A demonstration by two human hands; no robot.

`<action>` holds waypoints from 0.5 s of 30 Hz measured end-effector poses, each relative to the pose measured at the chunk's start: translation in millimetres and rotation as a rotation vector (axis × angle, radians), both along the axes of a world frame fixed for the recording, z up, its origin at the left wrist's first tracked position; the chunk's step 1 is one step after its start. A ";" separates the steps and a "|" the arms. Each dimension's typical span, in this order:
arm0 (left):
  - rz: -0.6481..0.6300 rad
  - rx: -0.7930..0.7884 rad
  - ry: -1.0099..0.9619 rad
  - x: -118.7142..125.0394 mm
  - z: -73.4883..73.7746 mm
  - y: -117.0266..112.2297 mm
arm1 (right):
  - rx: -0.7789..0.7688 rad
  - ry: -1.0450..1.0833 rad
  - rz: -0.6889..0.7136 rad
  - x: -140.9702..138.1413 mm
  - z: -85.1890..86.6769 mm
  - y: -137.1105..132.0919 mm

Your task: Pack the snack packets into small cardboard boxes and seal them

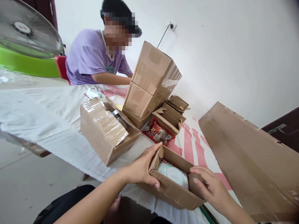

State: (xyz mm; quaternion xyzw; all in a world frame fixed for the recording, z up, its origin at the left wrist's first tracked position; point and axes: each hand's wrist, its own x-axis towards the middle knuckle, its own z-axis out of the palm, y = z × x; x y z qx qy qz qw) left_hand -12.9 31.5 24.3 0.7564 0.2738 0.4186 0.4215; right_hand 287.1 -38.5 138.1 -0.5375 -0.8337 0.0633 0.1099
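The cardboard carton [171,194] is gripped by the left hand [143,168], seemingly for steadying — the right hand [213,186] is held with fingers parted; care seems needed around the pastel packet [173,174] inside.

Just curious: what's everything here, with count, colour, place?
Front box: 1, brown, nearest
Pouch: 1, pale green, inside it
Packet: 1, red, beyond it
Taped box: 1, brown, packet's left
Tall carton: count unclear, brown, centre
Small boxes: 2+, brown, behind packet
Large cardboard: 1, brown, right
Tablecloth: 1, white and pink, beneath
Co-worker: 1, purple shirt, opposite
Chair: 1, red, behind co-worker
Fan: 1, grey, upper left
Unclear object: 1, green, below fan
Plug: 1, black, on wall
Left hand: 1, bare, front box's left
Right hand: 1, bare, front box's right
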 end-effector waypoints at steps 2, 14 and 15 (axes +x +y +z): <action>0.006 0.009 0.002 0.8 -1.3 -0.3 | -0.176 -0.073 0.141 -32.2 7.8 8.9; -0.012 0.051 0.020 -5.0 -1.1 -3.5 | -0.398 -0.044 0.542 -105.4 5.7 35.5; -0.009 0.044 0.024 -4.9 -1.2 -3.2 | -0.323 -0.063 0.497 -100.6 3.1 34.0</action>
